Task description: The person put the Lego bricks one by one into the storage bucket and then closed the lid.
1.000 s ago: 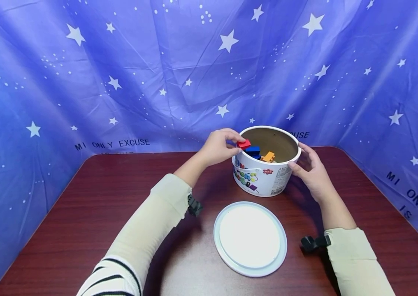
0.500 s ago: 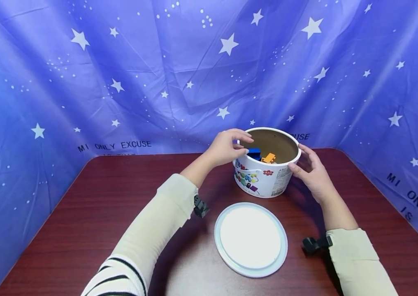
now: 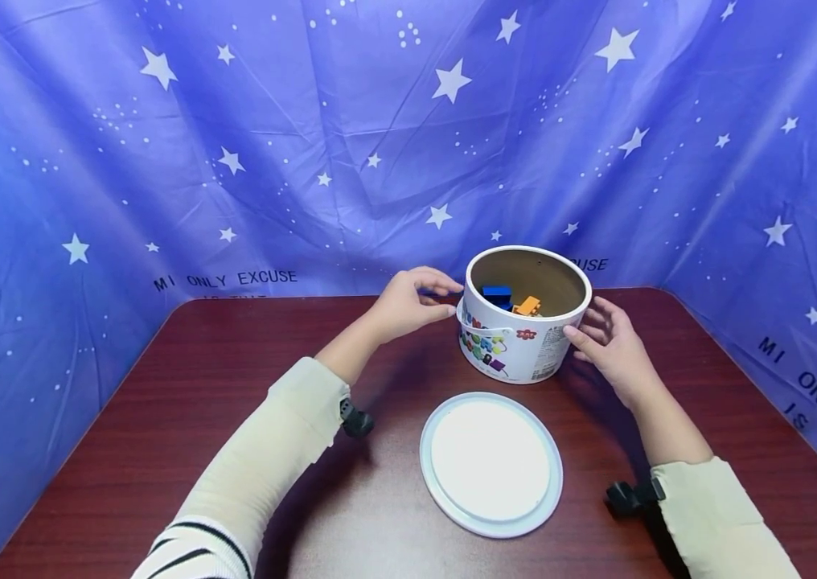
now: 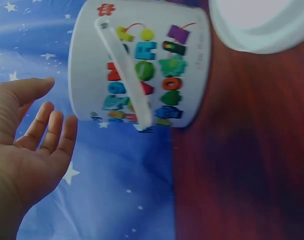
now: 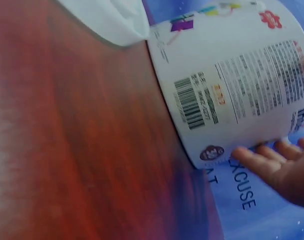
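Note:
A round white bucket (image 3: 527,358) with colourful printing stands upright at the back of the table, its top uncovered. Inside it lie a blue block (image 3: 497,294) and an orange block (image 3: 527,306); the bottom is hidden. To its left is my left hand (image 3: 410,305), fingers loosely extended, holding nothing. The left wrist view shows a gap between this hand (image 4: 34,150) and the bucket wall. On the opposite side my right hand (image 3: 614,354) has its relaxed fingers and thumb beside the wall, near the rim. Whether they touch the wall I cannot tell.
A round white lid (image 3: 491,466) lies flat on the dark red wooden table (image 3: 351,498), in front of the bucket. The bucket's white carrying handle (image 4: 124,75) hangs down its side. Blue star-patterned cloth (image 3: 351,121) surrounds the table at the back and sides.
A red block pinched in my left hand at the rim is no longer visible. That hand reached over the rim, then drew back left. My right hand slid slightly down and outward.

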### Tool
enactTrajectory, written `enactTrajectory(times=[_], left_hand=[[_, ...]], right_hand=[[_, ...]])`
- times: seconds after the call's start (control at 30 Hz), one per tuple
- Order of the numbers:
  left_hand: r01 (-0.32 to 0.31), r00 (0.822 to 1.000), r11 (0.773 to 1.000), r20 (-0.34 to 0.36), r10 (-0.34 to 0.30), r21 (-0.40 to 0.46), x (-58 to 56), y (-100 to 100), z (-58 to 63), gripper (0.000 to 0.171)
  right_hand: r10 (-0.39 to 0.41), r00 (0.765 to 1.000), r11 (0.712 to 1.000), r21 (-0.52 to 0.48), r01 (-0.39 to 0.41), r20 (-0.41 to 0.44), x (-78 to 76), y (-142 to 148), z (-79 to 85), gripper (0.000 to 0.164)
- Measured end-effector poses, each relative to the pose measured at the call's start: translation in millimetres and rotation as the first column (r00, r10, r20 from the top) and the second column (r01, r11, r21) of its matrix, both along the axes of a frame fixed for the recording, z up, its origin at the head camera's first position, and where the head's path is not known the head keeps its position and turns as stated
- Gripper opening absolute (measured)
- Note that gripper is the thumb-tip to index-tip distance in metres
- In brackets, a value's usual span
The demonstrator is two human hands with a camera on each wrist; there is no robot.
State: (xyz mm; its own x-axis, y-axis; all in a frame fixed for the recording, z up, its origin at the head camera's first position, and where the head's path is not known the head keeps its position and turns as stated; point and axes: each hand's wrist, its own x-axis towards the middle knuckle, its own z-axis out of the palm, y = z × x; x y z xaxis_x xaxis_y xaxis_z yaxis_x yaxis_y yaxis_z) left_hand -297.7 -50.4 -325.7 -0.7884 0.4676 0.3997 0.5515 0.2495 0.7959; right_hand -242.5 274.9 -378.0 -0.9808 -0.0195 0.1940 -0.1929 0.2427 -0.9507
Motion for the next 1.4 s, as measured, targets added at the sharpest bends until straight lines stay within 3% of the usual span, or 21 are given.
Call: enactTrajectory(times=[0.17,0.37,0.6,0.77,1.0,1.1,1.27,1.4], left_hand=[[0.026,0.996,1.0,0.085,-0.025,-0.011,10.1,-14,-18.4,0.032],[0.038,0.984,0.999,0.177,-0.035,-0.014,23.1,-27,-37.1,0.034],[0.118,0.954,0.993,0.279,-0.109,-0.015,40.7,-41,-56.5,0.044],[0.133,0.93,0.989,0.355,-0.099,-0.073,57.0,-46,-68.5,0.045],[0.107,0.896,0.99,0.44,-0.058,-0.088,78.5,-50,-82.6,0.045],[0.109,0.883,0.991,0.466,-0.064,-0.071,84.6,-52,-88.6,0.048],[0.097,0.843,0.995,0.534,-0.068,-0.027,96.3,-49,-95.2,0.054],[0.062,0.828,0.998,0.557,-0.062,0.019,104.1,-43,-99.5,0.057]], right_hand=[[-0.033,0.995,0.997,0.077,0.026,0.093,8.0,-1,-3.1,0.082],[0.011,0.985,0.99,0.137,-0.035,0.17,16.3,-1,-4.2,0.076],[0.076,0.98,0.97,0.212,-0.115,0.182,26.5,4,-8.2,0.062],[0.135,0.967,0.959,0.218,-0.182,0.215,38.1,6,-11.2,0.054],[0.223,0.937,0.946,0.173,-0.275,0.268,54.3,1,-17.7,0.052],[0.263,0.914,0.941,0.129,-0.314,0.307,59.7,-1,-20.8,0.053],[0.329,0.871,0.925,0.061,-0.375,0.365,65.9,-4,-26.4,0.055],[0.363,0.845,0.915,0.021,-0.403,0.394,69.3,-8,-31.2,0.057]])
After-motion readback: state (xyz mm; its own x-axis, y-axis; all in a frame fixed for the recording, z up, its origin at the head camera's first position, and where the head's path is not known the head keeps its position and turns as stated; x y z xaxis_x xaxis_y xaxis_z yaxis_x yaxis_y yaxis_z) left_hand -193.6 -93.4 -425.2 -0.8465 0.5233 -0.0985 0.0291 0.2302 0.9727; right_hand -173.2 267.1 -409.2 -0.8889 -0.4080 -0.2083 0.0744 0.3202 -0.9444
